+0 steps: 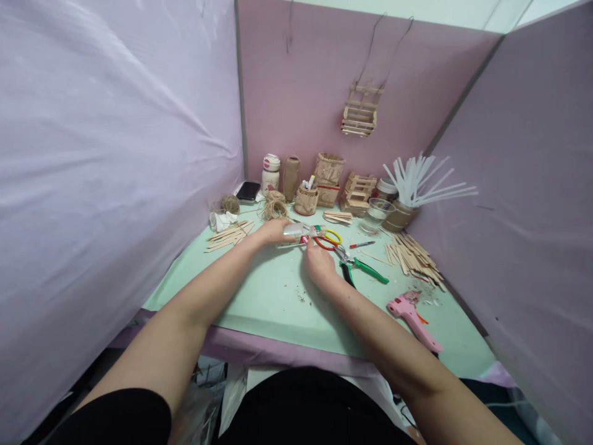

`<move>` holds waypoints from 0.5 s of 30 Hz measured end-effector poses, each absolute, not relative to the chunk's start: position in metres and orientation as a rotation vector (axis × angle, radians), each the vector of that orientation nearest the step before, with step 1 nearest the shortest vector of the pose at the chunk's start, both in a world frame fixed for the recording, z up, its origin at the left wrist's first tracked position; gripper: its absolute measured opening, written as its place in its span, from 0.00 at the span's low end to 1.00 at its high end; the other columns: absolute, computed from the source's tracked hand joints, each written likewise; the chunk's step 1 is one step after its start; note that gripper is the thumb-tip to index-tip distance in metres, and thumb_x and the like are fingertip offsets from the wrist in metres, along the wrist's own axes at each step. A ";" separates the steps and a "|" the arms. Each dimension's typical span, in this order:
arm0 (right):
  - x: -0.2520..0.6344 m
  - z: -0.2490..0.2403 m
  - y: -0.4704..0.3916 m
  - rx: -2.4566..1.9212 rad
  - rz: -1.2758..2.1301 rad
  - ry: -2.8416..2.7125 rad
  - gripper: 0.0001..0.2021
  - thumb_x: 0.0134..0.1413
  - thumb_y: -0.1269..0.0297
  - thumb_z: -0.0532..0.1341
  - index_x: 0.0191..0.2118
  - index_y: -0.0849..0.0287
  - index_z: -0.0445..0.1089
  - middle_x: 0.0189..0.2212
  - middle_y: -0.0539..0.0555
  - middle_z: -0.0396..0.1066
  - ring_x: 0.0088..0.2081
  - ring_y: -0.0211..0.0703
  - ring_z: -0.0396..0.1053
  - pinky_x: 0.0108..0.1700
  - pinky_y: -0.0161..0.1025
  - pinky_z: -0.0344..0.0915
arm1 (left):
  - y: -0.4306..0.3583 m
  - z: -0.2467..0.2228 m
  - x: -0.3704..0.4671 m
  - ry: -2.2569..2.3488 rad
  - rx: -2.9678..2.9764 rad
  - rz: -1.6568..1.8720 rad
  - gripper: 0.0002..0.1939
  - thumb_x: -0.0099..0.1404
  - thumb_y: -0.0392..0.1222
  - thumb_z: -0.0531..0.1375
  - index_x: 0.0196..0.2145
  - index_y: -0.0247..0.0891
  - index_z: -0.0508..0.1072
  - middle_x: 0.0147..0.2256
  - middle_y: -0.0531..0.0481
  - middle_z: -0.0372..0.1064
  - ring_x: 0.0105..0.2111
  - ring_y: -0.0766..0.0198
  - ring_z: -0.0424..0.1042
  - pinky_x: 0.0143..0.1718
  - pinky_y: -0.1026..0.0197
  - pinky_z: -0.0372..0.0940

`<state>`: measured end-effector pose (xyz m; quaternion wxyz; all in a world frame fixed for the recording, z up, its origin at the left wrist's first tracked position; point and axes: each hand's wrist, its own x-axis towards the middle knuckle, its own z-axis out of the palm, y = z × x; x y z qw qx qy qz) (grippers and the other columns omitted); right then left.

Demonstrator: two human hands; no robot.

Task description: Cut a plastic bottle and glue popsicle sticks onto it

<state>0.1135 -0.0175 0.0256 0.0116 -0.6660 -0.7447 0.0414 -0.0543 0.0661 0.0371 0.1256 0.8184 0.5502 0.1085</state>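
My left hand [277, 230] is closed around a clear plastic bottle-like thing [293, 230] with a green and red end, held low over the table. My right hand [320, 262] is closed close beside it. Its fingertips touch a small red and white part under the clear thing; what exactly they pinch is too small to tell. Just right of both hands lie scissors with yellow and red handles [334, 236]. Pliers with green and black grips [368, 269] rest beyond my right wrist.
A pink glue gun [414, 322] lies at the front right. Wooden sticks are piled right [412, 256] and left [230, 236]. Along the back stand a twine coil [275, 207], a stick-covered pen cup [306, 201], a clear cup of water [376, 217] and a pot of white glue sticks [401, 216].
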 end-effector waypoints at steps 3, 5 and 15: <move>0.114 0.022 -0.017 -2.068 0.127 -2.315 0.22 0.64 0.79 0.43 0.61 0.67 0.58 0.44 0.69 0.75 0.47 0.51 0.76 0.45 0.40 0.69 | 0.067 0.036 -0.055 1.591 2.397 0.321 0.36 0.56 0.64 0.62 0.57 0.42 0.70 0.50 0.45 0.75 0.48 0.51 0.74 0.47 0.60 0.66; 0.115 0.020 -0.017 -2.059 0.128 -2.312 0.22 0.64 0.79 0.44 0.61 0.67 0.58 0.44 0.68 0.75 0.47 0.50 0.76 0.45 0.39 0.69 | 0.067 0.036 -0.055 1.588 2.404 0.324 0.36 0.56 0.64 0.62 0.57 0.42 0.71 0.50 0.44 0.75 0.48 0.51 0.74 0.47 0.60 0.66; 0.115 0.009 -0.011 -2.057 0.140 -2.290 0.21 0.66 0.78 0.42 0.60 0.65 0.58 0.43 0.67 0.74 0.47 0.53 0.76 0.44 0.43 0.69 | 0.068 0.034 -0.055 1.595 2.403 0.335 0.35 0.57 0.63 0.61 0.57 0.40 0.71 0.50 0.42 0.75 0.48 0.49 0.74 0.47 0.57 0.67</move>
